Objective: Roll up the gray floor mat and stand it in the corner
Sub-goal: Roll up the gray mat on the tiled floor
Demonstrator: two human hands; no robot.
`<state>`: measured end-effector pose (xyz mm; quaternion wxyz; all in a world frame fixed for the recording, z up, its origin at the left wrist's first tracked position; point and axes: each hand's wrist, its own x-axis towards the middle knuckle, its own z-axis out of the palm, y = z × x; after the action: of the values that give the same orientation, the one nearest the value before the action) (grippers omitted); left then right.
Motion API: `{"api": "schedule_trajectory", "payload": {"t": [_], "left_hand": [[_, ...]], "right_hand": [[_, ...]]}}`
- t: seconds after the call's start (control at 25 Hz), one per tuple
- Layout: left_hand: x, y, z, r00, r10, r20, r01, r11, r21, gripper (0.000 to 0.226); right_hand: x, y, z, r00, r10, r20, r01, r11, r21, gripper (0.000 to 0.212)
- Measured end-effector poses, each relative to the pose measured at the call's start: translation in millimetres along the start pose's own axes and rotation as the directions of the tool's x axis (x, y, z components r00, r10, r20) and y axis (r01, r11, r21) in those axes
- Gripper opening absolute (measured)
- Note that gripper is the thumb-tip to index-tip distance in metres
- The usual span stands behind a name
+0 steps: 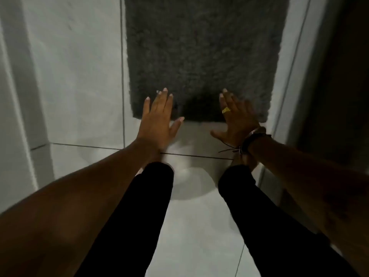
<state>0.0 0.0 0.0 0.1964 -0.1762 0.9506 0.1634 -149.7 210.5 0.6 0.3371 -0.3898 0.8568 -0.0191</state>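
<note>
The gray floor mat (203, 52) lies flat and unrolled on the white tiled floor, stretching away from me toward the top of the view. Its near short edge sits just ahead of my feet. My left hand (159, 116) hovers over the mat's near left corner, fingers spread, holding nothing. My right hand (235, 118), with a gold ring and wrist bands, is spread over the near right part of the mat, also holding nothing. Whether either palm touches the pile I cannot tell.
White floor tiles (75, 80) with dark grout lines surround the mat. A white wall or panel (18, 116) rises on the left. A dark door or frame (337, 76) runs along the right. My legs in black trousers (143, 206) stand below the hands.
</note>
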Motion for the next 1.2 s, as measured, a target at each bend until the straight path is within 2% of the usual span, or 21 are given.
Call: {"api": "schedule_trajectory", "payload": {"t": [0.12,0.2,0.28,0.4,0.44,0.52,0.6,0.64,0.72,0.8,0.84,0.92,0.96,1.04,1.12,1.2], "left_hand": [[25.3,-18.7,84.8,0.999,0.043,0.003,-0.043,0.999,0.028,0.083],[38.3,-27.3,120.5,0.994,0.11,-0.01,-0.109,0.992,0.066,0.089],[52.9,-31.3,134.8,0.989,0.143,-0.042,-0.138,0.984,0.11,0.096],[57.0,-30.3,137.2,0.989,0.138,-0.047,-0.126,0.97,0.207,0.106],[56.7,-27.5,135.6,0.989,0.139,-0.052,-0.122,0.96,0.253,0.106],[60.3,-18.5,127.7,0.977,0.175,-0.122,-0.124,0.932,0.342,0.097],[70.6,-10.7,118.1,0.937,0.225,-0.268,-0.116,0.922,0.368,0.08],[78.4,-6.9,114.2,0.902,0.251,-0.351,-0.115,0.924,0.365,0.071],[90.5,-3.6,113.0,0.852,0.319,-0.415,-0.144,0.905,0.4,0.064],[108.2,-10.7,112.1,0.843,0.403,-0.357,-0.197,0.848,0.492,0.062],[120.0,-16.3,111.2,0.854,0.399,-0.335,-0.188,0.836,0.515,0.06],[146.6,-25.9,105.9,0.868,0.354,-0.349,-0.141,0.848,0.511,0.054],[157.5,-28.0,103.0,0.868,0.335,-0.365,-0.122,0.859,0.498,0.051],[171.3,-28.5,96.8,0.87,0.307,-0.386,-0.109,0.883,0.456,0.046],[178.7,-31.0,86.6,0.861,0.307,-0.407,-0.131,0.905,0.405,0.038],[185.2,-32.5,76.3,0.834,0.282,-0.474,-0.127,0.934,0.333,0.036]], "right_hand": [[46.0,24.2,76.7,0.998,-0.057,0.031,0.06,0.994,-0.089,0.12],[66.8,35.2,106.9,0.996,-0.085,-0.024,0.08,0.985,-0.156,0.115],[76.2,46.0,118.7,0.985,-0.145,-0.091,0.118,0.959,-0.259,0.102],[81.4,50.3,119.4,0.938,-0.312,-0.148,0.207,0.851,-0.483,0.066],[85.6,50.5,117.3,0.915,-0.365,-0.175,0.234,0.83,-0.506,0.053],[93.0,51.1,106.0,0.883,-0.403,-0.241,0.278,0.862,-0.424,0.032],[98.1,50.7,86.8,0.897,-0.352,-0.267,0.269,0.914,-0.303,0.025],[101.7,49.5,76.2,0.918,-0.286,-0.273,0.225,0.946,-0.235,0.025],[111.3,45.0,59.1,0.939,-0.12,-0.323,0.079,0.988,-0.136,0.023],[122.3,38.5,44.8,0.914,-0.002,-0.406,-0.021,0.998,-0.053,0.021],[125.4,33.9,42.0,0.888,0.027,-0.458,-0.04,0.999,-0.018,0.021],[127.9,23.0,45.2,0.834,0.052,-0.549,-0.031,0.998,0.047,0.034],[127.2,16.8,51.6,0.832,0.049,-0.552,-0.018,0.998,0.061,0.046],[126.4,7.1,67.8,0.877,0.026,-0.48,-0.007,0.999,0.041,0.065],[136.4,9.1,77.1,0.905,0.008,-0.425,-0.012,1.0,-0.008,0.072],[160.6,19.4,72.8,0.886,0.0,-0.463,-0.039,0.996,-0.075,0.069]]}}
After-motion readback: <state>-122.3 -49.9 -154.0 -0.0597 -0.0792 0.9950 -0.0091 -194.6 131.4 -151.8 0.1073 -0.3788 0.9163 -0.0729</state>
